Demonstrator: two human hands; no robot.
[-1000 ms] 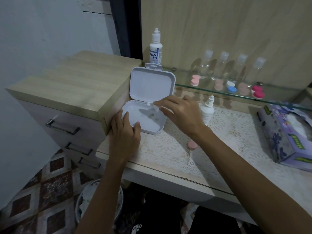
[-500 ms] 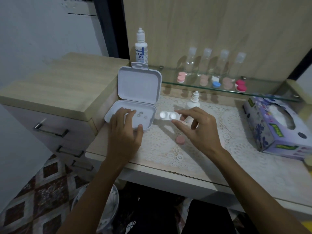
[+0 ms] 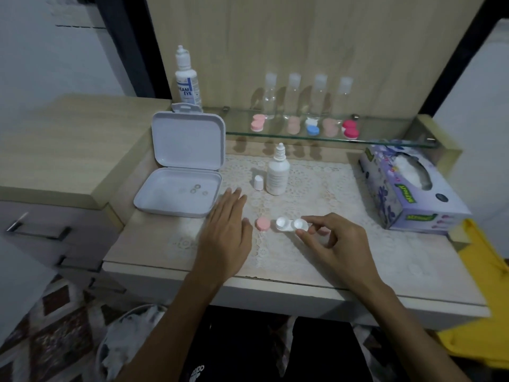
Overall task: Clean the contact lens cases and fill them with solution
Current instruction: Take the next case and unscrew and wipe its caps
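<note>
A white two-well contact lens case (image 3: 289, 224) lies uncapped on the lace mat. My right hand (image 3: 334, 245) pinches its right end between thumb and forefinger. A pink cap (image 3: 262, 224) lies just left of the case. My left hand (image 3: 224, 234) hovers flat with straight fingers beside the pink cap, holding nothing. Behind them stands a small white solution bottle (image 3: 277, 172) with its cap (image 3: 258, 183) off beside it. An open white box (image 3: 180, 188) at the left holds a few small rings.
A glass shelf (image 3: 385, 139) at the back carries several coloured lens cases (image 3: 312, 129) and clear bottles (image 3: 294, 92). A large solution bottle (image 3: 187, 78) stands behind the box. A tissue box (image 3: 407, 188) sits at the right. A cabinet (image 3: 68, 144) rises at the left.
My left hand left the white box and moved right, over the mat. My right hand took the lens case out of the box and brought it toward the table's front, beside the pink cap.
</note>
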